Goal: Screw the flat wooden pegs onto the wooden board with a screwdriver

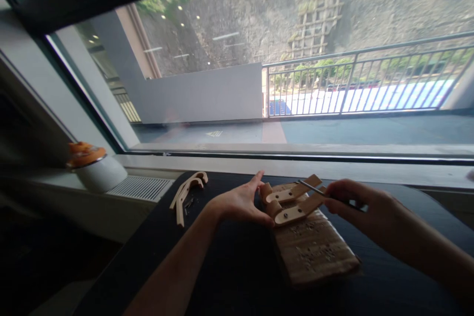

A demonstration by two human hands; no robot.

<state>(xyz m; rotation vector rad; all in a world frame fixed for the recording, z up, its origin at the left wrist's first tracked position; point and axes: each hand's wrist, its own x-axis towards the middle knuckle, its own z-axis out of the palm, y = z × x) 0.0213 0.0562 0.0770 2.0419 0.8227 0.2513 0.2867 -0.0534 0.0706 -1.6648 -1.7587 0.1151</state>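
Two pale curved wooden hook pieces (291, 213) lie side by side on a wooden board (318, 256), with holes in them and a screw in the nearer one. My left hand (240, 205) braces their curved left ends, thumb at the near side and fingers at the far side. A screwdriver (313, 188) is in my right hand (365, 202), its thin metal shaft pointing left over the farther piece. Whether its tip touches a screw cannot be made out. Clusters of small marks or holes cover the board's near part.
Two more curved wooden pieces (190, 190) lie on the dark table (229, 266) to the left, beside several small screws (189, 204). A white pot with an orange top (98, 173) stands on the sill near a vent grille (142, 188). A large window rises behind the table.
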